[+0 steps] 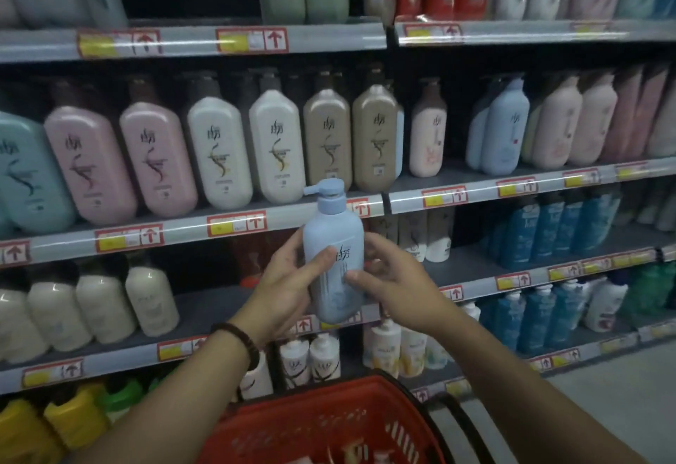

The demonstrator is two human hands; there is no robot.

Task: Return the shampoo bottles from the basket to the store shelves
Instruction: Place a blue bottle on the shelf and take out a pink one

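- I hold the bottle [333,244] upright in the air before the shelves [183,231], above the basket [322,419]; it stands on no shelf yet
- left hand [289,280]: thumb across the label, fingers wrapped behind; right hand [393,286]: thumb on the front, fingers curled round the right side; both are clamped on the bottle
- its likely home, I judge, is beside the blue pair [506,134] at the left end of the right bay's second shelf from the top; a wrong slot is easy here, since the bottles in the left bay share the same mark and shape
- going from two hands to one for the reach could let the smooth body slip; it would fall into the basket or onto the floor [622,372]
- the pump head could catch the rail [512,33] above that row; a crooked entry could tip the blue pair or the pink bottles [559,123] just beside them
- grey shelves in two bays, red-and-yellow tags along their front edges; the rows are crowded, with a dark gap on the top shelf of the left bay
- dim aisle, pale floor at lower right; what lies in the basket is too blurred to tell
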